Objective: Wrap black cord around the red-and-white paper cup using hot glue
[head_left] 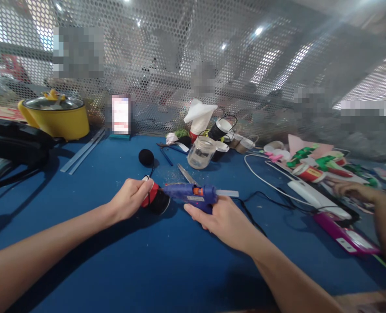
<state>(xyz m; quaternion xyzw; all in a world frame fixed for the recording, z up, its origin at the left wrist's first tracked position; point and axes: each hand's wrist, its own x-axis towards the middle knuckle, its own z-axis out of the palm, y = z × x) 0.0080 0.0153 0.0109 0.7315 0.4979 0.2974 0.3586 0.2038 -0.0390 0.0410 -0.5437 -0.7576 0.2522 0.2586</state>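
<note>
My left hand (130,199) is closed around a small red paper cup (159,201) tipped on its side, part of it wrapped in black yarn. A black strand runs from the cup to a ball of black yarn (146,157) just behind it. In my right hand (230,221) is a blue glue gun (183,191), its nozzle close against the cup's side; whether it touches, I cannot tell. A clear glue stick (228,193) sticks out of its back end. Beyond the gun lie scissors (186,173), their handles hidden behind it.
Behind stand a clear jar (200,153), stacked white cups (201,121) and yarn-wrapped cups (221,129). A yellow electric pot (56,115) and lit phone (120,114) are left. At right, another person's hand (355,191) is near a white power strip (318,199) and purple case (345,234).
</note>
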